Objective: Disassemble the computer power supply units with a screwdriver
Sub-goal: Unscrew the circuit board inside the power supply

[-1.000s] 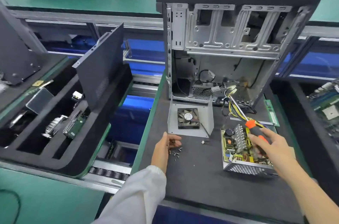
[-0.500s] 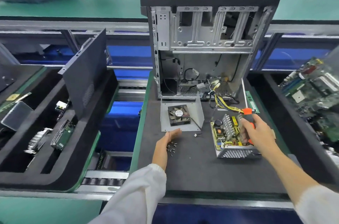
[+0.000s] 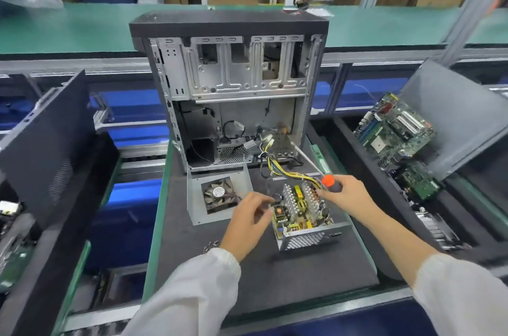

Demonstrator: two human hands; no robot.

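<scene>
An opened power supply unit lies on the dark mat, its circuit board, heatsinks and coils bare, its perforated metal wall facing me. Yellow and black wires run from it into the empty computer case behind. My right hand grips an orange-and-black screwdriver at the unit's far right corner, its shaft pointing up and away toward the case. My left hand hovers at the unit's left edge with fingers loosely curled, holding nothing I can see. The removed metal cover with its fan lies to the left.
Several loose screws lie on the mat beside my left sleeve. A black foam tray with a leaning side panel stands left. Motherboards fill a tray on the right, under another leaning grey panel.
My left hand left the screws and moved right to the unit's left edge. My right hand shifted to the unit's far corner, the screwdriver now pointing away. The camera tilted up.
</scene>
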